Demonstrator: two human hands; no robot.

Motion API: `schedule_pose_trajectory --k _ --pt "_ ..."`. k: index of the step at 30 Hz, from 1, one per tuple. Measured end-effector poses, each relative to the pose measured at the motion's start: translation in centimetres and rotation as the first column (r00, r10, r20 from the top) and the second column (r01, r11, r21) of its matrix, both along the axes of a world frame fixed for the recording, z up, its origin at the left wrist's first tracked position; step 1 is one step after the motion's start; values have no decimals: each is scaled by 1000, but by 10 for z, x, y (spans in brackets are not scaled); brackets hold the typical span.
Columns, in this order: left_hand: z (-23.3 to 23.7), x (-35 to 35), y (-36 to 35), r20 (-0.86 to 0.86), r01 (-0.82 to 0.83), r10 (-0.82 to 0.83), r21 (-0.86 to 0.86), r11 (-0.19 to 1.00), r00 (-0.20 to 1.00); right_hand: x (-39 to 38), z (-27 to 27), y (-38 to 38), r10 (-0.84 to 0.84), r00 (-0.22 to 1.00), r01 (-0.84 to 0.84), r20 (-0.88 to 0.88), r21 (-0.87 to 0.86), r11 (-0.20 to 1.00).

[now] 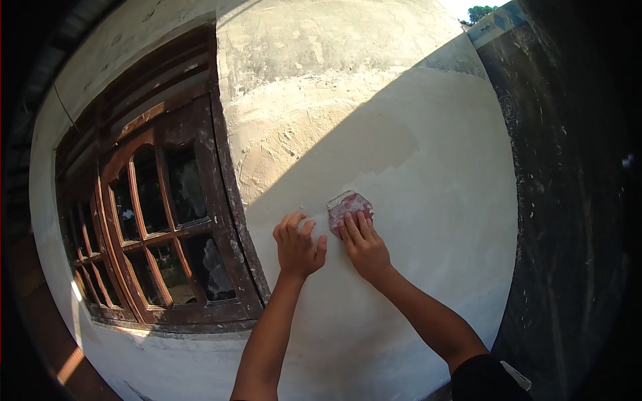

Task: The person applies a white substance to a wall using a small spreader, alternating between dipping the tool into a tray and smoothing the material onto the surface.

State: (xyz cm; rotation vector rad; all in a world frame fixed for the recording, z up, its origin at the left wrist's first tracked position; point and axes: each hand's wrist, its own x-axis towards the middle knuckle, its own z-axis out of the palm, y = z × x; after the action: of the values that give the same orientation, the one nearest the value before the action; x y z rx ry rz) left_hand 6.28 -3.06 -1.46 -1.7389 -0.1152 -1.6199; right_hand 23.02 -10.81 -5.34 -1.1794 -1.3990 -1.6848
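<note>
My right hand (pixel 365 250) presses a reddish piece of sandpaper (pixel 348 202), smeared with white dust, flat against the plastered wall (pixel 428 234). Its fingers lie across the lower part of the sheet, and the upper edge shows beyond the fingertips. Just left of it, my left hand (pixel 298 249) is at the wall with fingers apart and slightly bent, holding nothing. Above both hands is a rough, cream-coloured patch (pixel 287 144) of wall. A smoother, whiter coat surrounds the sandpaper.
A brown wooden window (pixel 170 230) with glass panes stands to the left, its paint-spotted frame (pixel 241 200) close to my left hand. On the right, the pale wall meets a dark surface (pixel 555 234). A diagonal line divides sunlight from shade across the wall.
</note>
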Motion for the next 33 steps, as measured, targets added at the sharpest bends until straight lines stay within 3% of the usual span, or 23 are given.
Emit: schedule_pose_trajectory --k 7,9,10,13,14,16,21,26,28,29,31,33 --pt "-6 0 -2 -16 -8 8 -17 1000 1000 7 -29 -27 -103 994 105 24 -140 985" --pt "-6 0 -2 -9 -17 17 -22 1000 1000 9 -33 -56 117 993 -118 -19 -66 991" --pt "1 2 0 -13 -15 14 -17 1000 1000 9 -24 -64 113 994 -113 -13 -56 992" --pt "3 3 -2 -14 -18 17 -37 999 1000 4 3 -95 361 876 -382 -321 -2 924" --pt "4 4 -3 -7 -20 20 -50 999 1000 5 18 -99 363 875 -384 -320 -2 923" --pt "11 7 -9 -34 -21 20 -20 1000 999 10 51 -100 600 650 -625 -467 121 771" --pt "23 20 -12 -63 -19 22 48 999 998 33 119 -87 615 681 -661 -399 27 750" --pt "19 22 -5 2 10 -10 4 1000 1000 32 133 -63 619 664 -727 -419 -169 665" --pt "19 22 -7 -16 13 -13 -5 1000 1000 36 135 -50 540 777 -623 -323 -270 734" --pt "19 21 -8 -32 20 -20 -23 1000 999 42 136 -48 544 773 -627 -328 -264 732" --pt "18 20 -7 -38 18 -18 -18 1000 999 51 144 -57 545 773 -551 -325 82 831" --pt "17 23 -7 -33 28 -29 -15 999 999 47 141 -69 606 723 -608 -332 112 786"
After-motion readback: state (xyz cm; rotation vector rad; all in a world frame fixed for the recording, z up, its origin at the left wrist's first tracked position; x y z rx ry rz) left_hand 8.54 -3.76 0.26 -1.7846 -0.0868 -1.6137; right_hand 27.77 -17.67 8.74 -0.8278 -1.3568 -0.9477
